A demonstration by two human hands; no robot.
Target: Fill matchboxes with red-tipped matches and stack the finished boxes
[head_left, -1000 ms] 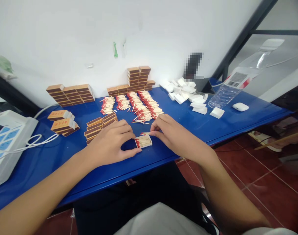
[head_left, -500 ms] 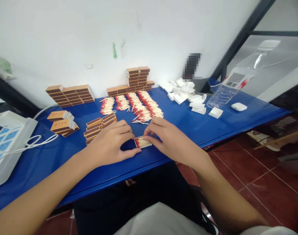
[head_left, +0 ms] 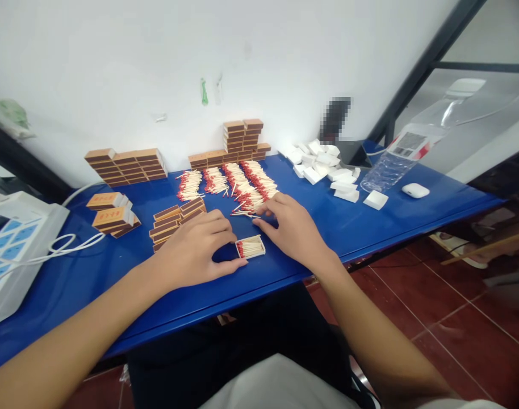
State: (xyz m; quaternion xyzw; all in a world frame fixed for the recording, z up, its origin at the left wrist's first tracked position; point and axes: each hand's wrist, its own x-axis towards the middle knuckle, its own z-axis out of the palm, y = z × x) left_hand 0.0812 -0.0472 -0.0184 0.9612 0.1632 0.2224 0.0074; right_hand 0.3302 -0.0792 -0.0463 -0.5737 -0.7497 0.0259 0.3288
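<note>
A white inner matchbox tray lies on the blue table, partly filled with red-headed matches. At its left end, my left hand steadies it, with the thumb at the near corner and a finger at the far corner. My right hand is beyond the tray's right end, at the near edge of the loose match pile. Its thumb and fingers are apart, and no match shows between them. Several rows of loose matches lie with their red heads to the left.
Matchboxes lie beside my left forearm, with more stacked along the wall. Empty white trays are heaped at the back right, near a plastic bottle and a white earphone case. A power strip stands at left.
My right hand has left the tray and moved up to the edge of the match pile, uncovering the tray's right end. The left hand stays at the tray.
</note>
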